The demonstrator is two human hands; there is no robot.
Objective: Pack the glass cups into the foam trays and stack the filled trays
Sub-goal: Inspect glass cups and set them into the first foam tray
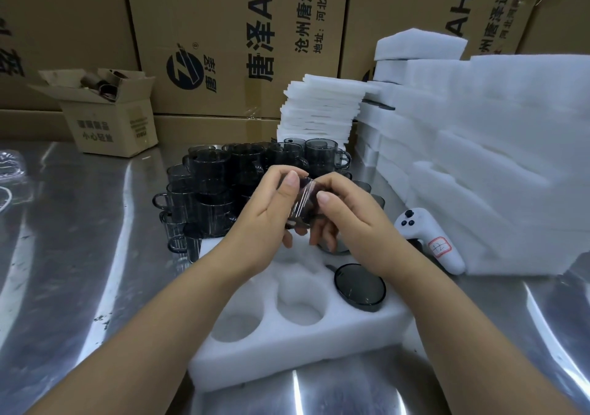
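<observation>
A smoky grey glass cup (303,203) is held above the white foam tray (297,334). My left hand (271,216) grips its left side with thumb on top. My right hand (341,219) grips its right side, fingers curled under it. The tray lies on the steel table before me with round holes; one cup (359,282) sits in a hole at its right, and several holes show empty. A cluster of several more grey cups (223,184) with handles stands behind the tray, some stacked.
Stacks of white foam trays (495,159) rise at the right, thin foam sheets (322,108) behind the cups. A white controller (431,239) lies by the foam. A small open carton (108,114) sits back left. Large cartons wall the rear.
</observation>
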